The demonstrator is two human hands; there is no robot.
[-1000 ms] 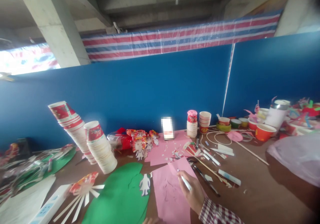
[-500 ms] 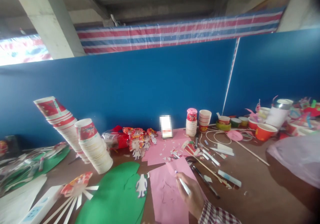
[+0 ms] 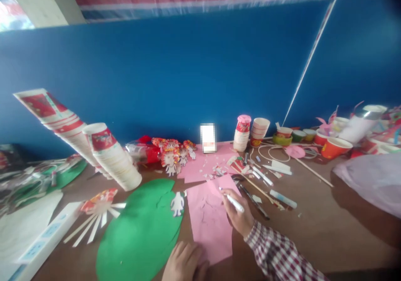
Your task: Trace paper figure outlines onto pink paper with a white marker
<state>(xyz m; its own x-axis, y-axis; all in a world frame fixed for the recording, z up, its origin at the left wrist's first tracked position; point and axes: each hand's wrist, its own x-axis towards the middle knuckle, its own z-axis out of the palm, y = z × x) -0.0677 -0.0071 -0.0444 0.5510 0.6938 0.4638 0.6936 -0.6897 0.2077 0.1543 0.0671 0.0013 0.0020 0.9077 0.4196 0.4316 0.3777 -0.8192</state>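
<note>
A white marker (image 3: 235,203) is gripped in my right hand (image 3: 239,215), its tip near the upper right part of a pink paper sheet (image 3: 216,235). Dark drawn lines mark the middle of that sheet. My left hand (image 3: 184,261) rests at the sheet's lower left corner, fingers bent and close together, overlapping the edge of a green paper shape (image 3: 134,231). Whether anything lies under its fingers is hidden. A small white figure cutout (image 3: 177,204) lies on the green paper, left of the pink sheet.
Stacked paper cups (image 3: 115,160) lean at the left. Behind the sheet are red-and-yellow figure cutouts (image 3: 171,158) and pink paper (image 3: 194,170) with scraps. Pens, sticks and a glue tube (image 3: 283,198) lie right; an orange cup (image 3: 336,147) stands farther back.
The view has tilted down, so the table sits higher in the picture. My left hand has come into view at the bottom. My right hand still holds the marker over the pink sheet.
</note>
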